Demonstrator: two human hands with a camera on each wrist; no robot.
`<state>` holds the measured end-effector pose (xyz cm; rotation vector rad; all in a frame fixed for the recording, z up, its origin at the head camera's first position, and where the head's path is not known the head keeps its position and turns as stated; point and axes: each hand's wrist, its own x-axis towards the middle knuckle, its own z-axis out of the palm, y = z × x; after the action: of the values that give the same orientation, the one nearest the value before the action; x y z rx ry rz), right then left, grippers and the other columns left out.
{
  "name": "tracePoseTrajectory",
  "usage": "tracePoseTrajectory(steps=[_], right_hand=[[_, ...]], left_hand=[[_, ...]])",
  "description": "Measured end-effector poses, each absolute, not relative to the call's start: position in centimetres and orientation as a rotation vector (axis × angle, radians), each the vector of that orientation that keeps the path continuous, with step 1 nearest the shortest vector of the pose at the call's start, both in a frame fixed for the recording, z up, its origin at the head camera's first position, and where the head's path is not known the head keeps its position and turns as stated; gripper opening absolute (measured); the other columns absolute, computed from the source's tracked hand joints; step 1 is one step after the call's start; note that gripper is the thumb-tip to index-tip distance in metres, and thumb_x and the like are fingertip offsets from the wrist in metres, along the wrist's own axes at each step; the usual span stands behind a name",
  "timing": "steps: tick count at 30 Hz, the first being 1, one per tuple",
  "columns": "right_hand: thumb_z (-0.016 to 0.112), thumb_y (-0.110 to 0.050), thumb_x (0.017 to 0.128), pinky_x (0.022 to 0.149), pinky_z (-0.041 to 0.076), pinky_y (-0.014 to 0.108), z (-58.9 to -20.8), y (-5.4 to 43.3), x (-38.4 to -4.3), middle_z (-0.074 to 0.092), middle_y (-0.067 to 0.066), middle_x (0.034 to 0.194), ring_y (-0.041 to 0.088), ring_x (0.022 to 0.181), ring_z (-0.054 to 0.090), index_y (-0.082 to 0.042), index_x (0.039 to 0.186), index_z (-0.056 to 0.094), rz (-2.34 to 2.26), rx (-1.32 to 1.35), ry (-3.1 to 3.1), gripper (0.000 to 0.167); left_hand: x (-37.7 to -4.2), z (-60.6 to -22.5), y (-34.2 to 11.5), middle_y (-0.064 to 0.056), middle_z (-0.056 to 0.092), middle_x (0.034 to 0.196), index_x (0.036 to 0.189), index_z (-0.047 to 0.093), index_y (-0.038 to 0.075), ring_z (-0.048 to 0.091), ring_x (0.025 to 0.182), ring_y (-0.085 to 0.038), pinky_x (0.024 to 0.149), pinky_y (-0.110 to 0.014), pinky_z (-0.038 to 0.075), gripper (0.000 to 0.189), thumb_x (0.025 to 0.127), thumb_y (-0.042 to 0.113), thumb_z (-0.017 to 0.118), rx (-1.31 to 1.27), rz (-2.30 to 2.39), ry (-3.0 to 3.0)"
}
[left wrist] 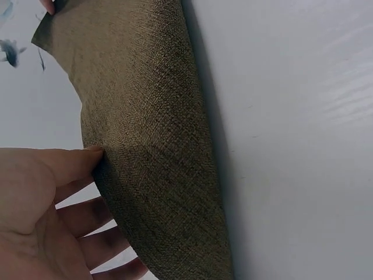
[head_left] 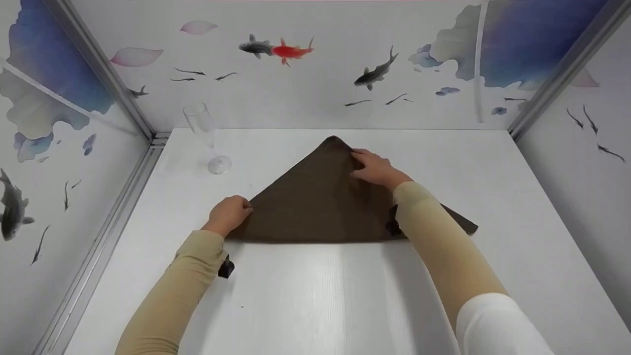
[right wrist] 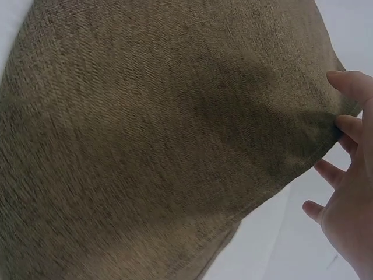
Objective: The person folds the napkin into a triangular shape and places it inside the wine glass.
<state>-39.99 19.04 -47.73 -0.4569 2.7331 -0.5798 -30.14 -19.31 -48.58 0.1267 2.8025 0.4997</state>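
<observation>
Brown woven cloth, folded into a broad triangle point(head_left: 296, 207), lies on the white, smooth-topped table point(head_left: 296, 305), around the middle of its width and nearer the back edge than the front. Its peak points at the back edge and stops just short of it; the long straight side faces the front edge. One corner pokes out past the right forearm, toward the table's right edge.

The left hand point(head_left: 228, 215) pinches the cloth's left slanting edge near the left corner, thumb on top and fingers beneath. The right hand point(head_left: 377, 168) has its fingers spread and loosely extended, touching the right slanting edge just below the peak, thumb and forefinger apart.

A clear, long-stemmed flute glass point(head_left: 204, 133) stands upright near the table's back left corner, well apart from the cloth. Both forearms wear tan sleeves point(head_left: 172, 281), with a small black device point(head_left: 226, 267) at each wrist. Along the back edge rises a white wall panel point(head_left: 305, 93) painted with grey and red fish, petals and blue leaves.
</observation>
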Motion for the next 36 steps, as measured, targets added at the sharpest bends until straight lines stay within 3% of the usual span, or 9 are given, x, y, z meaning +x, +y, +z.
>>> tracePoseTrajectory(steps=[13,19,27,36], right_hand=[[0.054,-0.043,0.091,0.109,0.002,0.067,-50.8,18.5,-41.2,0.009,0.005,0.163,0.028,0.147,0.012,-0.01,0.157,0.016,-0.517,-0.392,2.718,0.083],[0.052,-0.044,0.092,0.11,0.006,0.066,-51.0,18.2,-42.0,0.01,0.008,0.162,0.032,0.146,0.016,-0.009,0.156,0.016,-0.492,-0.401,2.695,0.082],[0.054,-0.046,0.093,0.113,0.018,0.054,-50.5,18.0,-42.9,0.01,0.01,0.162,0.039,0.145,0.013,-0.009,0.157,0.015,-0.476,-0.406,2.659,0.083],[0.053,-0.047,0.094,0.11,0.015,0.062,-49.8,17.8,-44.1,0.018,0.014,0.159,0.038,0.142,0.02,-0.007,0.155,0.021,-0.42,-0.407,2.697,0.08]], left_hand=[[-31.1,-49.1,-19.1,-0.018,0.068,0.112,0.114,0.068,-0.003,0.064,0.102,-0.034,0.087,-0.047,0.05,0.026,0.098,0.015,0.058,0.139,0.512,2.831],[-31.5,-49.4,-19.2,-0.018,0.068,0.11,0.112,0.069,-0.002,0.065,0.099,-0.033,0.085,-0.047,0.05,0.025,0.097,0.016,0.06,0.13,0.515,2.854],[-31.9,-48.7,-19.0,-0.015,0.07,0.102,0.108,0.07,0.001,0.065,0.085,-0.028,0.078,-0.045,0.052,0.023,0.097,0.019,0.061,0.122,0.449,2.869],[-32.5,-48.7,-18.6,-0.017,0.069,0.105,0.111,0.068,-0.001,0.064,0.088,-0.03,0.078,-0.046,0.051,0.024,0.098,0.018,0.059,0.101,0.445,2.853]])
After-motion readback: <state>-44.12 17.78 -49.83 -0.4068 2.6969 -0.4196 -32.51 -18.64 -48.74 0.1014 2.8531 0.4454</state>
